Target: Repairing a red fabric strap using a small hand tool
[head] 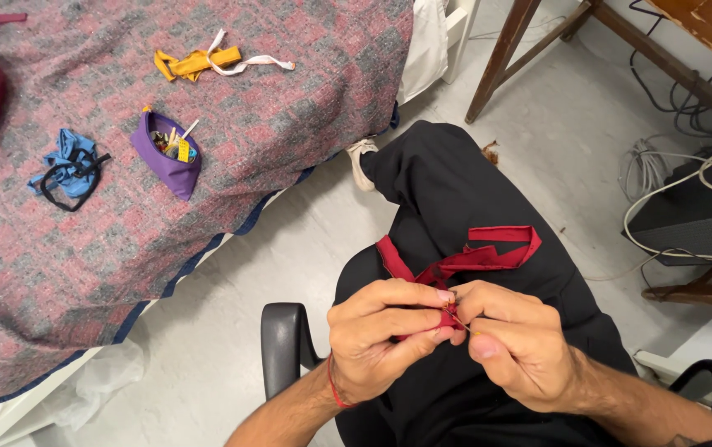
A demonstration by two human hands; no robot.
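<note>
Both hands pinch a red folded fabric strip (463, 263) over the lap: left hand (381, 335) fingers steady it, right hand (515, 343) fingers grip sth thin, prob. a needle.

Red fabric strip's (472, 261) pinched end hidden between both hands' fingertips.

Both hands meet over the lap: the left hand (381, 335) and right hand (517, 343) pinch a red fabric strap (476, 258) between fingertips. On the bed's checked blanket (290, 116) lie a purple pouch (167, 153), blue cloth (70, 165) and yellow cloth (194, 62).
</note>
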